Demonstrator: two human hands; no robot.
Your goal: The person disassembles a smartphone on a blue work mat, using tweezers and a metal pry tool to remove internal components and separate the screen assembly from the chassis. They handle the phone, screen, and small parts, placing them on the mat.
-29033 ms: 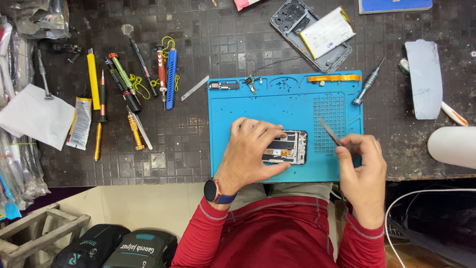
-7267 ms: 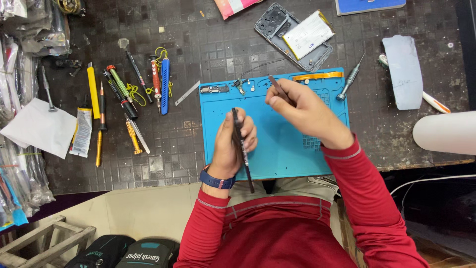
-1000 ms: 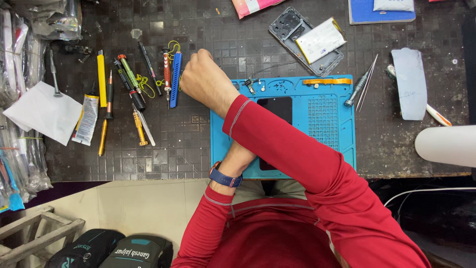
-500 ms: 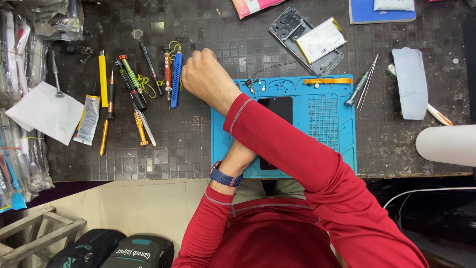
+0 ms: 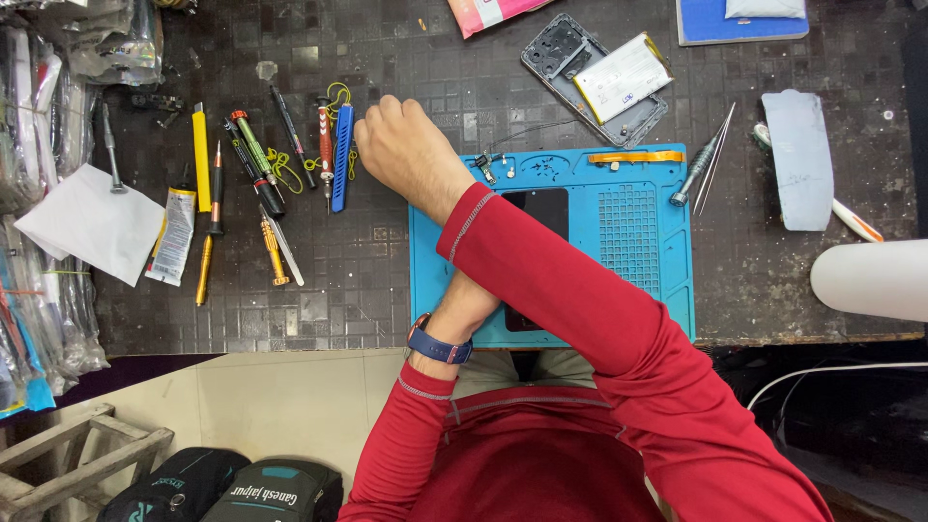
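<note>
My right hand (image 5: 411,155) reaches across my body to the row of tools left of the blue work mat (image 5: 628,242). Its fingers are curled, knuckles up, right beside a blue flat tool (image 5: 340,159) and a red-and-white screwdriver (image 5: 325,145). Whether it grips anything is hidden under the palm. My red sleeve (image 5: 541,271) crosses over a dark phone (image 5: 543,208) lying on the mat. My left hand is hidden beneath that arm; only its wrist with a blue watch (image 5: 440,343) shows at the mat's near edge.
More screwdrivers and a yellow tool (image 5: 201,159) lie further left, by white paper (image 5: 92,222) and plastic bags. A screwdriver and tweezers (image 5: 706,159) rest at the mat's right edge. An opened phone frame with battery (image 5: 599,77) lies behind it. A white cylinder (image 5: 870,280) juts in at right.
Over the last second my right hand has stayed at the tool row, drifting slightly right. Earlier it was working over the mat with a tool in each hand.
</note>
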